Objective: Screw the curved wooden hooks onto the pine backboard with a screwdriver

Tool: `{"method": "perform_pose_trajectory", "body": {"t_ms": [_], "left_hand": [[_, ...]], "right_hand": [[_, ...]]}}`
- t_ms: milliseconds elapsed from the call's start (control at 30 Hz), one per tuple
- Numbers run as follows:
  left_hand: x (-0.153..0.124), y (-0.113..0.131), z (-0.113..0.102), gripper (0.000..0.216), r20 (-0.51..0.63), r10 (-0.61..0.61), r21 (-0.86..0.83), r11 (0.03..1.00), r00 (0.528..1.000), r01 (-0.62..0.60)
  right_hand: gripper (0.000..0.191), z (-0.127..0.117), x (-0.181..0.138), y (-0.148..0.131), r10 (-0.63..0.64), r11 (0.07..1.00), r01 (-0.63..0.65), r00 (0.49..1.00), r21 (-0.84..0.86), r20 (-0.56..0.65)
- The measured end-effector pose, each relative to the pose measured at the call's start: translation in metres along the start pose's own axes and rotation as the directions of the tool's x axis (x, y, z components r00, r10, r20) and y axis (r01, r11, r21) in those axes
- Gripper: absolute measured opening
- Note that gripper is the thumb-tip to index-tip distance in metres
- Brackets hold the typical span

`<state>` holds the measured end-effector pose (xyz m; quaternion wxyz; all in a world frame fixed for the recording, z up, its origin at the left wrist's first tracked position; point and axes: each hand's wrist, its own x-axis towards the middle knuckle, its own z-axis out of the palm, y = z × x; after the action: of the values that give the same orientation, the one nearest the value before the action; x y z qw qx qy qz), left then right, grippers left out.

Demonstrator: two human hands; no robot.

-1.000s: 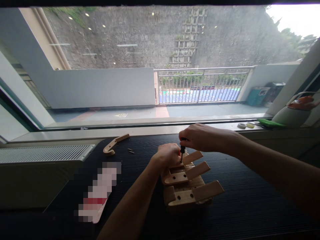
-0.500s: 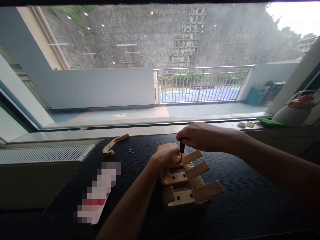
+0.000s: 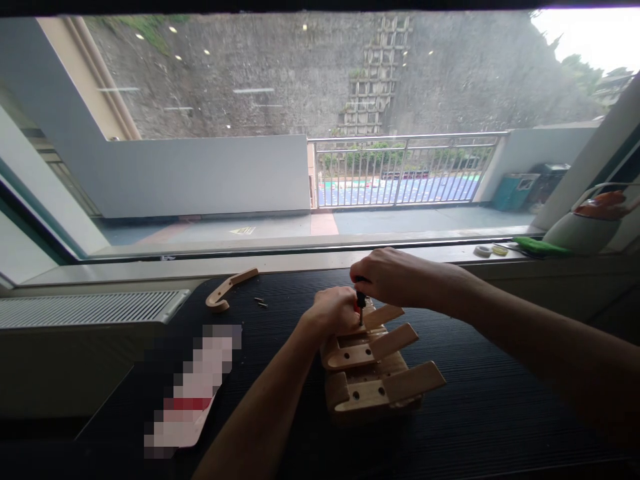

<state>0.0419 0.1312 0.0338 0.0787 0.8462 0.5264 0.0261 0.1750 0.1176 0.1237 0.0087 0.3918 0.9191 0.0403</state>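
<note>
One table (image 3: 500, 407) bears four wooden hooks (image 3: 367, 393), right hand (image 3: 384, 275) gripping one screwdriver (image 3: 361, 299).

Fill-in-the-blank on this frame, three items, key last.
1. The right hand grips a ____ with a black handle.
2. The block on the table carries ____ wooden hooks.
3. In the picture, the loose hook lies to the ____ of the small screws.

Missing words: screwdriver; three; left.
</note>
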Motion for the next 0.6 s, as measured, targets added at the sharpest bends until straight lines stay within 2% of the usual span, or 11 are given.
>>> {"method": "perform_pose_trajectory", "body": {"t_ms": [133, 367, 500, 600], "left_hand": [[-0.007, 0.002, -0.007, 0.024, -0.046, -0.009, 0.018, 1.0, 0.999, 0.01], [-0.011, 0.004, -0.012, 0.016, 0.027, 0.093, 0.02, 0.995, 0.995, -0.093], [-0.009, 0.006, -0.011, 0.016, 0.005, 0.099, 0.069, 0.993, 0.995, -0.099], [-0.007, 0.006, -0.011, 0.015, 0.028, 0.083, 0.028, 0.996, 0.996, -0.084]], "right_hand": [[0.026, 0.002, 0.0, 0.001, 0.008, 1.0, -0.008, 1.0, 0.011, -0.011], [0.026, 0.003, -0.004, 0.01, 0.07, 0.997, -0.069, 0.998, 0.032, -0.004], [0.025, 0.002, -0.008, 0.01, 0.073, 0.997, -0.073, 0.997, 0.028, 0.002], [0.024, 0.003, -0.01, 0.011, 0.047, 0.998, -0.047, 0.999, 0.035, -0.013]]}}
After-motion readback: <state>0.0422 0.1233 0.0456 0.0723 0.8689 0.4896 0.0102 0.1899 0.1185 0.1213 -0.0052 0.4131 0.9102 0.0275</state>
